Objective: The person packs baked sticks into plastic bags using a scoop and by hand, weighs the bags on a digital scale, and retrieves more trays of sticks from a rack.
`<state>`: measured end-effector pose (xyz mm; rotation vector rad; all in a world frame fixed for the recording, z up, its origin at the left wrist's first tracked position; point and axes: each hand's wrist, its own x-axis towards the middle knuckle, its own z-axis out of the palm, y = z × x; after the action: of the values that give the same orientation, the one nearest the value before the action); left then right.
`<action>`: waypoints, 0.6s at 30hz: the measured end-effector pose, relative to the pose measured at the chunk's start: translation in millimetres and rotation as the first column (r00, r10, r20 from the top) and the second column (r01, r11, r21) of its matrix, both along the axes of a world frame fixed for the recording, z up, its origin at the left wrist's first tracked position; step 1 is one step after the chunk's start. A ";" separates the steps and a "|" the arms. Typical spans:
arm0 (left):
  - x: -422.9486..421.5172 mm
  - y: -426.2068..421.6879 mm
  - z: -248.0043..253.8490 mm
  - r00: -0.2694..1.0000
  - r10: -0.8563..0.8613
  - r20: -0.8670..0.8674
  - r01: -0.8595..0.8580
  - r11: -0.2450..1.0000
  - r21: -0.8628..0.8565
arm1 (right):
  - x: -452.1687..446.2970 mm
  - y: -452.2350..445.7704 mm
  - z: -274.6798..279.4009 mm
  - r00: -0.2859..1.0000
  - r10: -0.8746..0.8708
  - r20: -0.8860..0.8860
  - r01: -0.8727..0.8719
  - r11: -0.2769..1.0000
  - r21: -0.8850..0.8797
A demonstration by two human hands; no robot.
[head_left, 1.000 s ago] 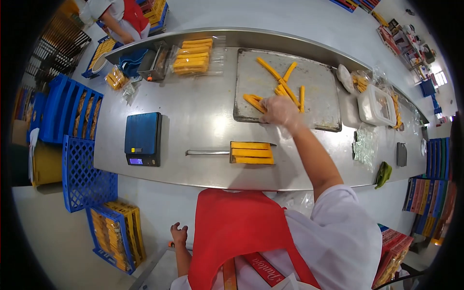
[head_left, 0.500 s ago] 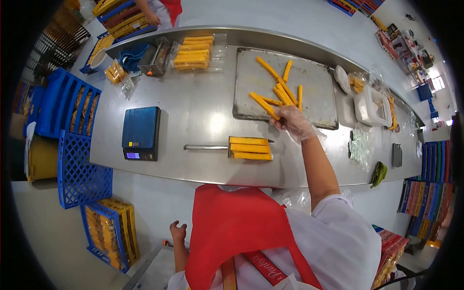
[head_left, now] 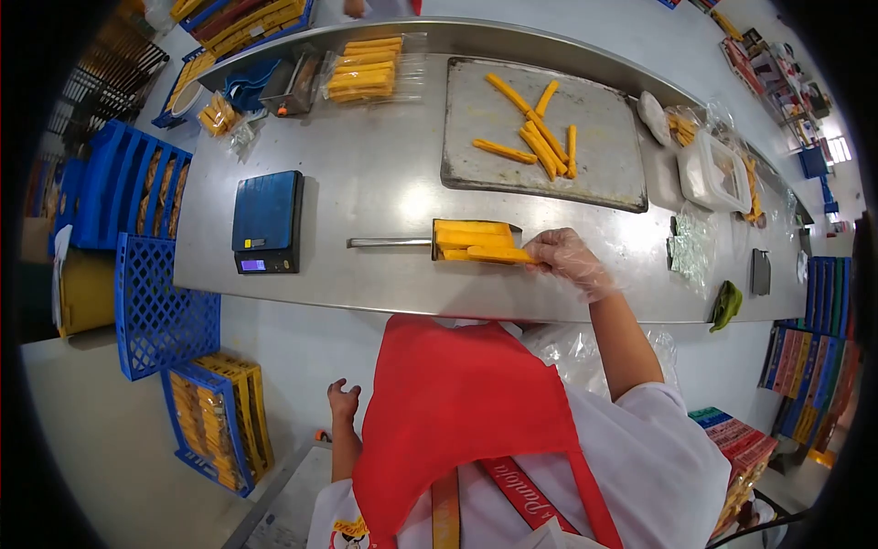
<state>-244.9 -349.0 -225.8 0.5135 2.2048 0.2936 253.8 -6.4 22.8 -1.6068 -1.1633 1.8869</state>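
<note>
My right hand (head_left: 572,261), in a clear plastic glove, pinches the end of a yellow breadstick (head_left: 501,255). That stick lies over the front of a small metal holder with a long handle (head_left: 389,242), where other yellow sticks (head_left: 471,229) lie side by side. My left hand (head_left: 344,401) is bare and hangs low beside the red apron, its fingers apart and nothing in it. Behind the holder, a worn metal baking tray (head_left: 604,174) carries several loose sticks (head_left: 544,146), some crossing each other.
A digital scale (head_left: 265,215) stands on the left of the steel table (head_left: 366,192). Bagged sticks (head_left: 366,69) and a metal box (head_left: 290,87) are at the back. On the right are a plastic tub (head_left: 712,174) and a green cloth (head_left: 727,305). Blue crates (head_left: 146,302) flank the left.
My right hand has moved from the tray toward me, bringing a breadstick to the metal holder. Fewer sticks lie on the tray. The view has shifted, and my left hand still hangs low.
</note>
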 end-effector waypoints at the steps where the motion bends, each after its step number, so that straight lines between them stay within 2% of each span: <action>1: 3.2 7.0 8.0 0.999 -0.033 -0.008 0.034 0.999 0.017 | -6.0 -1.3 7.6 0.984 0.043 0.175 -0.058 0.995 0.080; 2: 5.9 13.4 15.0 0.998 -0.068 -0.017 0.069 0.997 0.033 | -10.6 -3.2 11.3 0.936 0.069 0.346 -0.127 0.981 0.146; 3: 9.4 19.7 21.9 0.997 -0.075 -0.020 0.076 0.997 0.032 | -14.0 -7.1 3.5 0.937 0.063 0.344 -0.120 0.982 0.145; 5: 16.8 30.8 32.0 0.986 -0.156 -0.058 0.157 0.987 0.023 | -17.5 -16.3 -15.8 0.971 -0.057 0.231 -0.027 0.938 0.345; 6: 19.8 35.7 36.0 0.985 -0.160 -0.059 0.162 0.987 0.024 | -15.1 -18.2 -16.1 0.971 -0.061 0.230 -0.023 0.938 0.347; 8: 22.2 40.1 37.4 0.996 -0.090 0.009 0.089 0.994 0.058 | -12.0 -19.0 -11.7 0.978 -0.207 0.039 0.202 0.974 0.106; 12: 20.1 34.5 12.0 0.984 -0.160 -0.073 0.164 0.984 0.066 | -10.5 -20.7 -23.1 0.976 -0.215 0.027 0.210 0.969 0.132; 14: 17.6 33.9 3.2 0.990 -0.140 -0.003 0.140 0.990 0.002 | -32.8 -22.4 -15.4 0.939 -0.279 -0.201 0.304 0.947 0.107; 18: 19.2 47.6 17.9 0.984 -0.180 0.007 0.179 0.982 0.066 | -22.2 -18.8 -15.7 0.937 -0.307 -0.165 0.330 0.935 0.130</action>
<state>-225.7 -301.4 -208.0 0.7396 2.1244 0.2724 231.6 -25.2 7.0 -1.4499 -0.9025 1.6291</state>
